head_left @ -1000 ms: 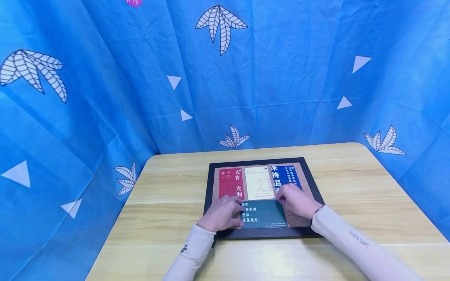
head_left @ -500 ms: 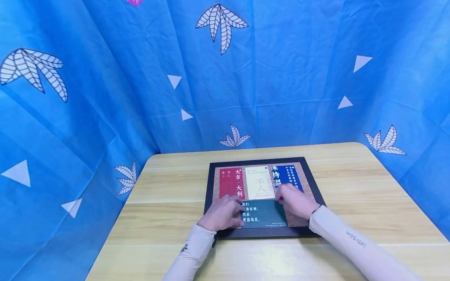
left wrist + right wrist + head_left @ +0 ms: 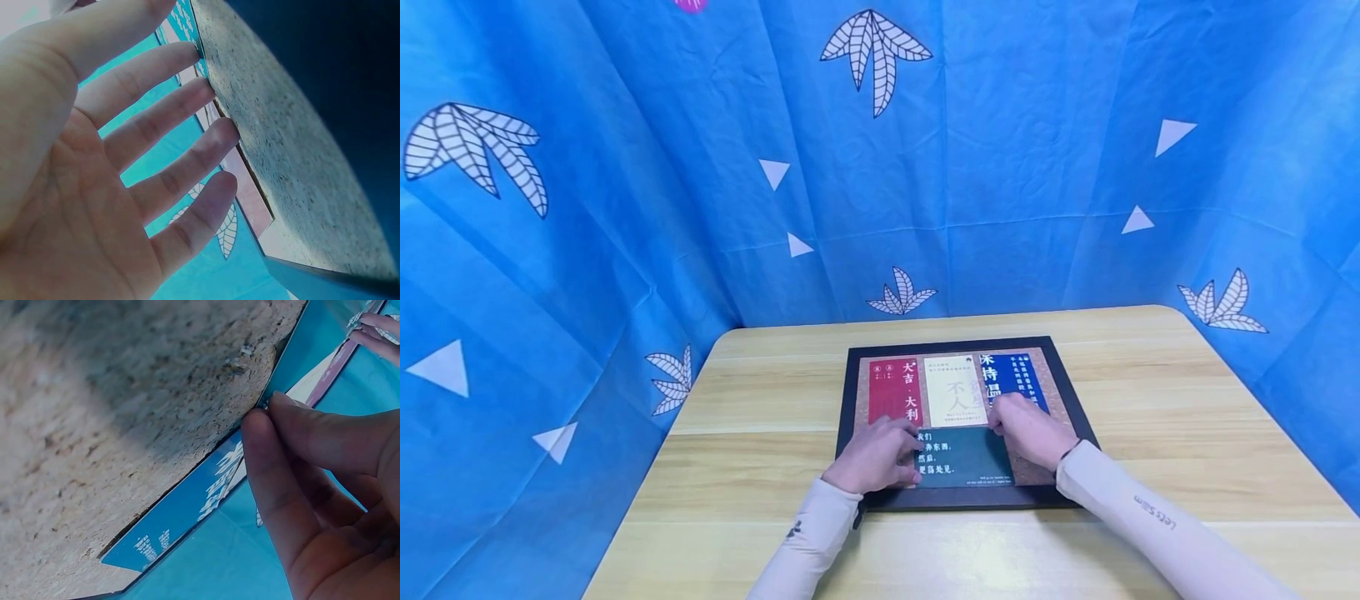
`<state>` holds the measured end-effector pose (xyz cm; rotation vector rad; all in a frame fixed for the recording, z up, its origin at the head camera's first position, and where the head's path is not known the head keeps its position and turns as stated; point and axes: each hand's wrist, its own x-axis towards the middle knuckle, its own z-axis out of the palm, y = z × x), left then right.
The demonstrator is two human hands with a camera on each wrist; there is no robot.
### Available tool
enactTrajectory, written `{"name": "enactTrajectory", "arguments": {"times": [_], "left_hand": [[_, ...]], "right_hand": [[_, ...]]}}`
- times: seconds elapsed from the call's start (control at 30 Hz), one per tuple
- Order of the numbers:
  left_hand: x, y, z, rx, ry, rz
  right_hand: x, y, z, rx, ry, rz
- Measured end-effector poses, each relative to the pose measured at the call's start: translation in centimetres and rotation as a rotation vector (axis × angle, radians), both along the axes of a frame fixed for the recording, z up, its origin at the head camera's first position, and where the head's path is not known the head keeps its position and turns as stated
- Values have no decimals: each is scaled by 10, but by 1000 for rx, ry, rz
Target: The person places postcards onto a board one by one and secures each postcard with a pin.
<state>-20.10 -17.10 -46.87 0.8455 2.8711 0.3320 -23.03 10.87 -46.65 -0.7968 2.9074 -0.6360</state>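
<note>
A dark green card (image 3: pixel 970 457) with white writing lies along the lower part of a black-framed cork board (image 3: pixel 1036 467). My left hand (image 3: pixel 876 457) rests its spread fingertips on the card's left end; in the left wrist view the fingers are parted and nearly straight. At the card's upper right corner my right hand (image 3: pixel 1033 429) pinches a tiny shiny pushpin (image 3: pixel 266 405) between thumb and forefinger, mostly hidden by the fingertips. Above the green card lie a red card (image 3: pixel 891 387), a cream card (image 3: pixel 953 392) and a blue card (image 3: pixel 1033 379), the last partly covered by my right hand.
The board lies on a light wooden table (image 3: pixel 760 467). Blue curtains (image 3: pixel 1015 167) with white leaves and triangles hang behind the table and at its sides. Bare cork shows at the board's right edge.
Hardly anything differs. My right wrist and forearm have shifted slightly to the left, while the fingers stay at the same corner. The left hand and the cards stay put.
</note>
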Motion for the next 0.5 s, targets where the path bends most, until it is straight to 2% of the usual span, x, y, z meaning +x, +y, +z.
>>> {"name": "enactTrajectory", "arguments": {"times": [0.23,0.5], "left_hand": [[-1,0,0,0,-3,6],[-1,0,-1,1,-9,6]], "right_hand": [[3,-2,-1,42,-3,-27],[0,-6,-3,39,-12,2]]}}
